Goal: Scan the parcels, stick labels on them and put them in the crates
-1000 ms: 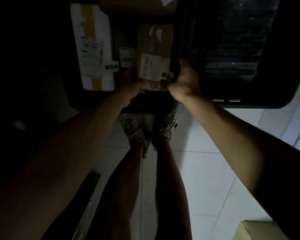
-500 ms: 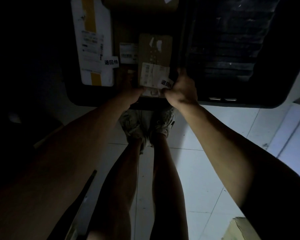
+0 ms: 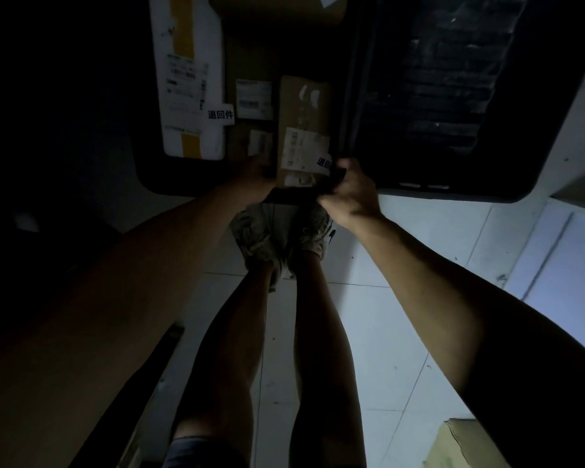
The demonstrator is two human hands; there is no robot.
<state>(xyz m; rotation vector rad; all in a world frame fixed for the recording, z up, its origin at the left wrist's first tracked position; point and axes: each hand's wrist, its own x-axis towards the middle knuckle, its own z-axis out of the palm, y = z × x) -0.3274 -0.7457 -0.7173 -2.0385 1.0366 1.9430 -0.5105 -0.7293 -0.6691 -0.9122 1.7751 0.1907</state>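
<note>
Head view, dim light, looking straight down.

- Dark crate [image 3: 169, 184]: on the floor, holding several parcels.
- Brown cardboard parcel [image 3: 303, 106]: inside the crate at its near right corner, flat, with a white shipping label [image 3: 301, 150] and a small white sticker with black print [image 3: 323, 162] at its near right edge.
- Left hand [image 3: 254, 173]: at the parcel's near left corner; fingers in shadow, cannot tell whether clamped or apart.
- Right hand [image 3: 350, 190]: at the parcel's near right corner, fingers curled, seemingly round the crate rim just beside the sticker.
- White padded mailer [image 3: 190, 79]: left of the brown parcel in the same crate, yellow tape strips, a matching black-print sticker [image 3: 221, 113] at its right edge.
- Second crate [image 3: 453, 96]: right of the first, touching it, slatted bottom visible.
- Cardboard box [image 3: 466, 444]: on the tiled floor [image 3: 419, 265], well apart from the crates, near right.
- Person's legs and shoes [image 3: 281, 238]: just near the first crate.
</note>
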